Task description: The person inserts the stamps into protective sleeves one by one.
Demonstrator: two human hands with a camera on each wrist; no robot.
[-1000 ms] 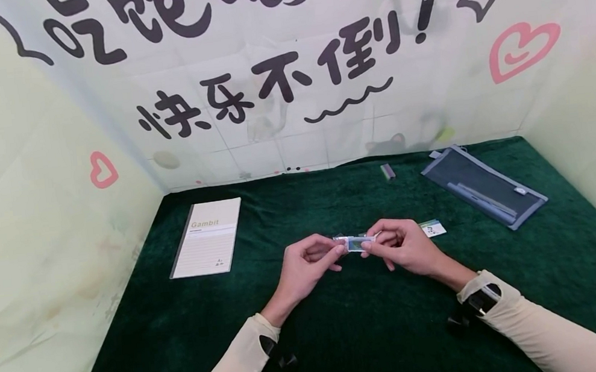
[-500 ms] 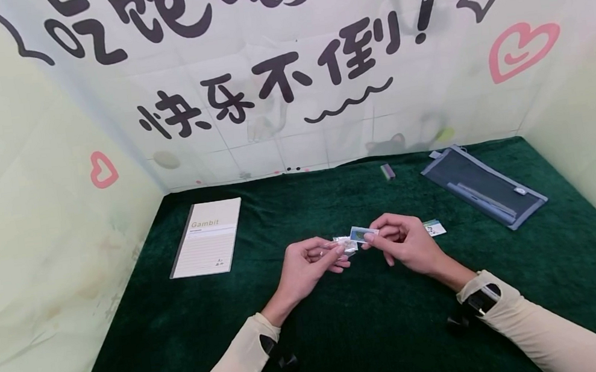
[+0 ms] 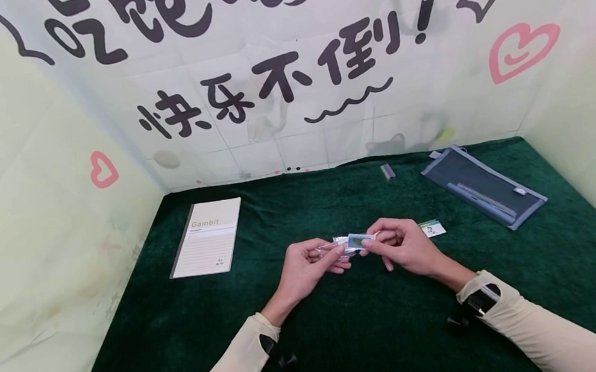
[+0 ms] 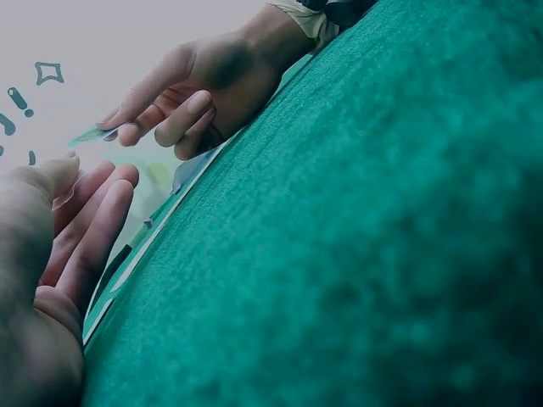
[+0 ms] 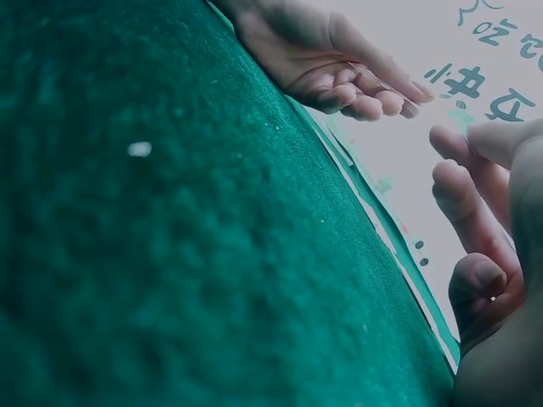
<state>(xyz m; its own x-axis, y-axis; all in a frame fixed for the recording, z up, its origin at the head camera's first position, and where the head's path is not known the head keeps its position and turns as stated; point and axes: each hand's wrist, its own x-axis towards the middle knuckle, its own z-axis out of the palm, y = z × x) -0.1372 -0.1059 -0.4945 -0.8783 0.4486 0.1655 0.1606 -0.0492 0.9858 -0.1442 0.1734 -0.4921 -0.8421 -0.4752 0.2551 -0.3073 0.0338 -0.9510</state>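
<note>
In the head view my left hand pinches a crinkled clear plastic wrapper between thumb and fingers. Facing it, my right hand pinches a small flat picture card, white-edged with a blue and green print. The card's left end lies against or just over the wrapper; which one, I cannot tell. From the left wrist the card shows as a thin greenish sliver at the right hand's fingertips. Both hands are held above the dark green cloth, and the fingers partly hide what they hold.
A Gambit notebook lies to the left. A few small cards sit just beyond the right hand. Farther back are a small purple-and-green block and a blue mesh zip pouch with pens inside.
Half a second ago the right hand held the card slightly higher and farther right. It has since come down and left to the wrapper. The left hand stays nearly still.
</note>
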